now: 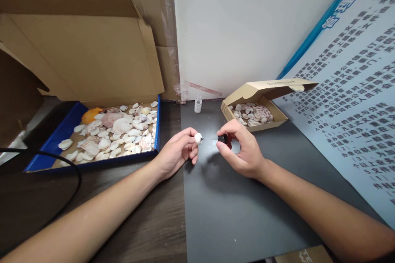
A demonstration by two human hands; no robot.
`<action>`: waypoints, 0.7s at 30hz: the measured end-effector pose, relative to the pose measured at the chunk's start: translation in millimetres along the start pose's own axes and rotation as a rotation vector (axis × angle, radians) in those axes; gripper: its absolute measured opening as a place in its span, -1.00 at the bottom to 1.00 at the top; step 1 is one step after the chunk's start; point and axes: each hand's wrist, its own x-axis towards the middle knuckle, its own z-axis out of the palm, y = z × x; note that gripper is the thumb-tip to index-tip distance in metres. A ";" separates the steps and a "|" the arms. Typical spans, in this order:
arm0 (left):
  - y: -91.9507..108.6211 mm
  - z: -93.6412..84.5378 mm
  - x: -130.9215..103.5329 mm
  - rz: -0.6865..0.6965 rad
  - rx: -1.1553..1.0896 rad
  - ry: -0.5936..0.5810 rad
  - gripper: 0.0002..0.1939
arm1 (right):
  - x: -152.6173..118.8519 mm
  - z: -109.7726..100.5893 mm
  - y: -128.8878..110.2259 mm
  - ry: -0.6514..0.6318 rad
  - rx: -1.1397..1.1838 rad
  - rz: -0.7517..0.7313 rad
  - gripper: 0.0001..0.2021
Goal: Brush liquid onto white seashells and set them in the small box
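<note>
A: Obs. — left hand (177,152) pinches a small white shell (198,138) at thumb and forefinger tips, the other fingers curled in. The shell is held just above the dark mat (234,213), mid-table, between the two hands.

B: Right hand (242,152)?

A: Closed around a small red-and-black tool (225,139), its black tip pointing at the shell, a short gap between them. What kind of tool it is, I cannot tell.

B: Handling estimate for the shell?

A: Light, rigid, probably brittle at the thin rim and smooth enough to slip. Judged best gripped across the thicker body, with gentle pressure, as it is now.

B: Surroundings?

A: Blue-edged tray (46,154) of mixed shells to the left, with a cardboard flap (86,49) standing behind it. Small cardboard box (279,121) of shells at right rear. A little clear bottle (198,105) by the wall, well behind the hands. Black cable (72,168) loops over the left table — apart from the work. Nothing lies between shell and tool.
</note>
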 end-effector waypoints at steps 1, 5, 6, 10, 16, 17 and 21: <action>-0.1 0.2 0.0 0.000 0.003 0.003 -0.94 | 0.1 -0.1 0.0 0.006 0.001 0.002 -0.81; -1.0 -0.1 -0.2 -0.003 0.009 0.007 -0.92 | 0.9 0.0 -1.6 0.019 -0.008 0.006 -0.83; -1.3 -0.5 -0.2 -0.002 0.010 0.004 -0.93 | 1.1 0.2 -2.2 0.017 -0.024 0.015 -0.84; -1.7 -1.4 0.1 0.005 0.008 -0.001 -0.94 | 1.1 0.6 -3.7 0.032 -0.086 0.068 -0.85; -0.8 -0.1 -0.3 -0.001 0.001 0.012 -0.91 | 1.1 0.5 -2.8 0.034 -0.053 0.059 -0.85; -0.9 0.0 -0.3 -0.001 0.004 0.011 -0.91 | 1.0 0.5 -2.4 0.029 -0.065 0.070 -0.84; -1.3 -0.3 -0.1 0.000 0.016 0.006 -0.90 | 0.1 0.1 -1.1 0.035 -0.090 0.102 -0.84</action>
